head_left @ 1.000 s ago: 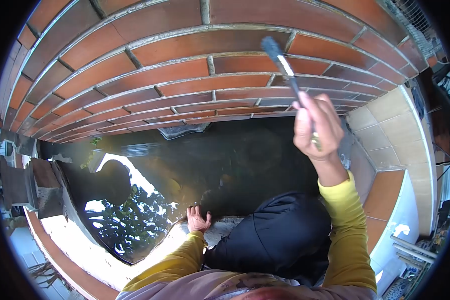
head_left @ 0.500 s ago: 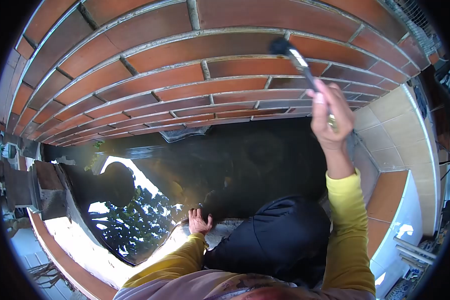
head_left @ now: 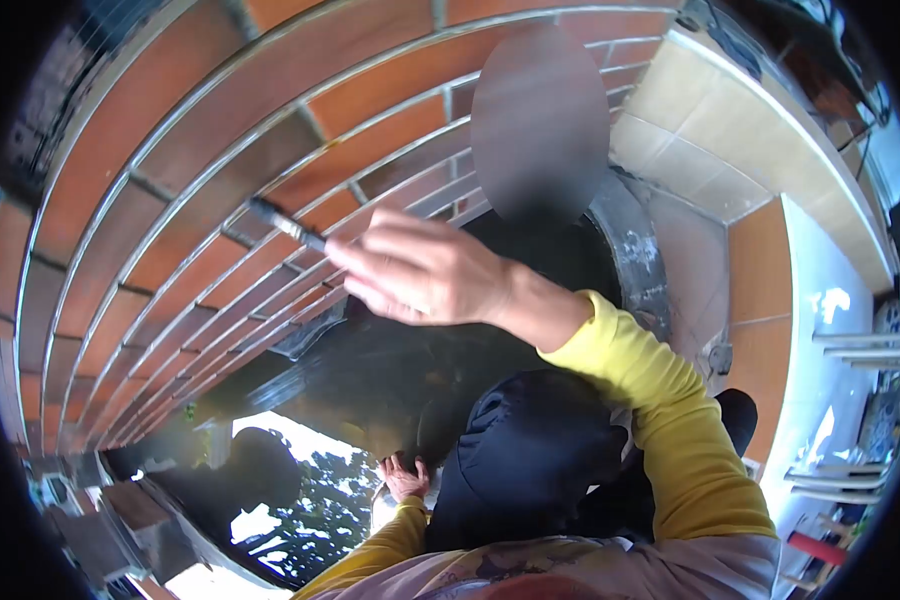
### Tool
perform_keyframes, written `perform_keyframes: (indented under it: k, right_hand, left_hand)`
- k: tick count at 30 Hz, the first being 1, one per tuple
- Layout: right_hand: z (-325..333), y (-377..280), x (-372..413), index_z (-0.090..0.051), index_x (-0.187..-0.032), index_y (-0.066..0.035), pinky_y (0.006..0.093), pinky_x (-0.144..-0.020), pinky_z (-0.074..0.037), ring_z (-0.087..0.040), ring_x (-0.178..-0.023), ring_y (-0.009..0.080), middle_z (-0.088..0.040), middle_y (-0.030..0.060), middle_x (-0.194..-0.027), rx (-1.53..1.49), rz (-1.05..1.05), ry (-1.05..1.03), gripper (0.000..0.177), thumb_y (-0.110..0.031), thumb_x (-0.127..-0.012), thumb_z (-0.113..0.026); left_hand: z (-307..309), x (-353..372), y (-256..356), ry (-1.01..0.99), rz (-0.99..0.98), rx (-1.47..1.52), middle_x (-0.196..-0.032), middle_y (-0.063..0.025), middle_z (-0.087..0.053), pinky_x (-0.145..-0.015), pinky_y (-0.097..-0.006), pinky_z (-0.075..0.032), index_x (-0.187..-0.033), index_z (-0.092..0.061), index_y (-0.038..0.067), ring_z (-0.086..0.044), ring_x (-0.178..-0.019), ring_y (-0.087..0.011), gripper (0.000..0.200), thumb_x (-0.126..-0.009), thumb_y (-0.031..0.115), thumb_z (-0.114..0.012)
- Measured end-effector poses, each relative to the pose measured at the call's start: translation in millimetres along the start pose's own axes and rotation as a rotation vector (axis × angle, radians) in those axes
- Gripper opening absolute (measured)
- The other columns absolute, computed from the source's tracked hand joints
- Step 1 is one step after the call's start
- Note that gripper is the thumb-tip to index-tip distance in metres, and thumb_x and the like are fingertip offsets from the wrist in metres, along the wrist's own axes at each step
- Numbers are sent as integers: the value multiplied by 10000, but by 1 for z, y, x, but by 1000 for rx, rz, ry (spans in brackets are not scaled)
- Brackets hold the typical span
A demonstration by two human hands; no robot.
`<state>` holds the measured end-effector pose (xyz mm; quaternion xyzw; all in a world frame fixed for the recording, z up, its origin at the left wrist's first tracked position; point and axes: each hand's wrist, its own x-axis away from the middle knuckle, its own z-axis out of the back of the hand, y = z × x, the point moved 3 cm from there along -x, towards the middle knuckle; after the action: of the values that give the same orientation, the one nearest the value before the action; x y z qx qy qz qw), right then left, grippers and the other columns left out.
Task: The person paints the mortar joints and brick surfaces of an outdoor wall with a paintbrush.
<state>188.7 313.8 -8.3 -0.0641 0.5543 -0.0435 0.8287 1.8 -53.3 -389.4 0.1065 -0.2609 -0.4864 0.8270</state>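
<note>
My right hand (head_left: 425, 270) is closed around a paintbrush (head_left: 295, 228), its dark bristles pointing left against the brick wall (head_left: 310, 155). The bristle tip overlaps a grout line between two reddish bricks. Lower down, my left hand (head_left: 404, 478) lies with fingers apart on the pale rim at the pond's near edge, beside my dark-clad knee (head_left: 530, 440). Dark water of the pond (head_left: 370, 370) spreads between the wall and my legs.
A curved grey ledge (head_left: 635, 260) borders the water on the right, beside a beige tiled wall (head_left: 710, 120). Orange tiles (head_left: 760, 270) top a step there. Stone blocks (head_left: 150, 525) stand at lower left. White bars (head_left: 850, 350) stick out at far right.
My view has turned and the wall now slants more steeply. My right hand has swung left across the wall with the paintbrush. My left hand stays on the rim.
</note>
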Motion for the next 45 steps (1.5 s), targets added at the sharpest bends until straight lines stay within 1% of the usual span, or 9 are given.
perform_keyframes:
  k: [10, 14, 17, 20, 26, 28, 32, 38, 45]
  right_hand:
    - [215, 96, 96, -722, -1151, 21, 278, -727, -546, -709, -824, 136, -757, 115, -912, 515, -735, 710, 213, -105, -994, -651]
    - [136, 66, 32, -678, -1182, 9, 405, -649, -508, -633, -720, 302, -629, 142, -820, 665, -346, 365, 252, -64, -943, -650]
    - [66, 28, -3, -586, -1331, 89, 349, -650, -503, -578, -708, 230, -637, 109, -875, 335, -54, 144, 460, -8, -897, -702]
    - [81, 32, -6, -649, -1240, 90, 340, -640, -510, -585, -677, 187, -634, 71, -792, 161, -74, 146, 362, -5, -895, -702]
    - [212, 102, 69, -709, -1229, 3, 205, -662, -500, -611, -731, 58, -745, 67, -908, 215, -839, 740, 265, -140, -1036, -596]
    - [218, 88, 60, -713, -1153, 41, 223, -675, -508, -652, -766, 81, -747, 69, -860, 335, -786, 811, 232, -121, -1014, -623]
    - [138, 38, -2, -701, -1214, 21, 282, -646, -515, -635, -703, 165, -695, 99, -847, 626, -221, 322, 279, -69, -950, -686]
    - [71, 28, -48, -679, -1228, 46, 300, -588, -495, -610, -678, 168, -661, 95, -801, 41, -16, 238, 316, -65, -933, -705]
    - [213, 89, 29, -736, -1158, -10, 244, -663, -535, -671, -780, 86, -746, 68, -905, 281, -711, 603, 204, -102, -998, -651]
  left_hand:
    - [-12, -5, -17, -44, 17, -7, -1147, -215, -622, -1098, -491, -370, -1132, -607, -3, -499, -1182, -408, 446, -828, 314, -685]
    - [-17, -5, -24, -30, 37, 7, -1155, -206, -625, -1112, -487, -351, -1147, -602, -2, -497, -1193, -397, 457, -832, 319, -680]
    - [-20, -1, -20, 16, -16, -65, -1157, -205, -627, -1127, -489, -339, -1151, -597, -6, -497, -1204, -393, 464, -827, 316, -679]
    - [-20, 1, -23, 32, -34, -88, -1155, -206, -629, -1140, -494, -328, -1153, -599, -8, -498, -1210, -393, 469, -825, 317, -679]
    - [-24, 1, -24, 14, -48, -111, -1166, -207, -626, -1154, -507, -320, -1153, -604, -7, -497, -1215, -402, 477, -828, 334, -675]
    - [-22, -1, -24, 25, -49, -105, -1171, -206, -626, -1148, -505, -329, -1152, -605, -6, -494, -1219, -402, 474, -831, 337, -673]
    - [-21, -1, -22, 20, -44, -89, -1174, -204, -626, -1126, -498, -354, -1157, -607, -6, -488, -1223, -405, 478, -835, 341, -675]
    - [-5, -4, -11, -93, 38, -65, -1195, -197, -623, -1119, -486, -362, -1170, -607, -2, -477, -1235, -402, 486, -839, 346, -675]
    - [-9, -3, -13, -115, 3, -74, -1214, -203, -616, -1123, -482, -355, -1187, -601, -6, -466, -1249, -405, 502, -852, 363, -663]
